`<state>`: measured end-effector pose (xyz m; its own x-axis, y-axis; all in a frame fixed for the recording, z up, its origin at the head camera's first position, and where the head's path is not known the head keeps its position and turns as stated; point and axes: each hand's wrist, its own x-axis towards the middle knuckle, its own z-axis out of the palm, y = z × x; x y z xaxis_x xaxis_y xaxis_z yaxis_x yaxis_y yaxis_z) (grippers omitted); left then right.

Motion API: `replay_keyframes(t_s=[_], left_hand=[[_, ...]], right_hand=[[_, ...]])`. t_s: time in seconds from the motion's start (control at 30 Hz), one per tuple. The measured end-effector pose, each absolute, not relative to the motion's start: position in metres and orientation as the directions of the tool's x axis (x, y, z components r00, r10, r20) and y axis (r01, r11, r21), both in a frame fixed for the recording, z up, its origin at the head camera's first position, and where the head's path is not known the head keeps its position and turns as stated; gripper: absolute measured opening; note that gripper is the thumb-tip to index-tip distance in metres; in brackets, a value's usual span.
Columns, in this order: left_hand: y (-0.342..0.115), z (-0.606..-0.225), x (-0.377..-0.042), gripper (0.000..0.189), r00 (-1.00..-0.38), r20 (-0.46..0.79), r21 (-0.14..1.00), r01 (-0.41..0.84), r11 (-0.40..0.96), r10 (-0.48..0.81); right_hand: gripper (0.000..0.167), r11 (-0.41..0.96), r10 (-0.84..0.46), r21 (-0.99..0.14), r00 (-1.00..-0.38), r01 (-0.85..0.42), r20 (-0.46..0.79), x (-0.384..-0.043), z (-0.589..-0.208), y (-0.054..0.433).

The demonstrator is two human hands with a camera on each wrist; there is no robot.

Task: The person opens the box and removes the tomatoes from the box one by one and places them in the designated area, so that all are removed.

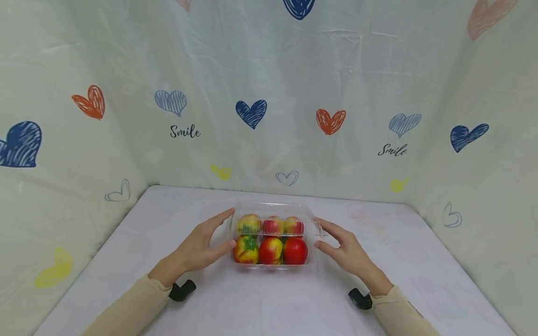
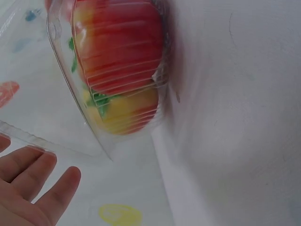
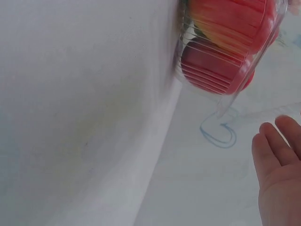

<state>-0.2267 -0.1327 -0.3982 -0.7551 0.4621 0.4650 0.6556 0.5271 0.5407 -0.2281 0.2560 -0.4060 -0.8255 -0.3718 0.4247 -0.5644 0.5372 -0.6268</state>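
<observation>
A clear plastic clamshell box (image 1: 271, 267) on the table holds two rows of round red-and-yellow fruit (image 1: 270, 250), some with green at the top. Its clear lid (image 1: 273, 208) stands partly raised and tilted over the back row. My left hand (image 1: 195, 245) is at the box's left side, fingers fairly straight, fingertips close to the lid edge in the left wrist view. On the other side my right hand (image 1: 349, 249) has its fingers extended near the right edge of the lid. Whether the fingertips touch the plastic is hard to tell.
The box stands on a white-covered table (image 1: 273, 308). Behind and beside it hangs a pale curtain (image 1: 269, 60) printed with hearts and the word Smile. Dark devices (image 1: 182, 290) sit by both wrists.
</observation>
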Motion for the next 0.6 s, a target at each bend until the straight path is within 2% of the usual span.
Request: replay_keyframes(t_s=[0.33, 0.6], left_hand=[[-0.129, -0.398, -0.235, 0.072, -0.681, 0.581, 0.493, 0.73, 0.473, 0.446], [-0.125, -0.4, -0.247, 0.054, -0.654, 0.661, 0.472, 0.744, 0.474, 0.368]], right_hand=[[0.045, 0.575, -0.29, -0.527, -0.759, -0.625, 0.583, -0.218, -0.378, 0.233], [0.04, 0.532, -0.254, -0.494, -0.686, -0.688, 0.682, -0.231, -0.38, 0.231]])
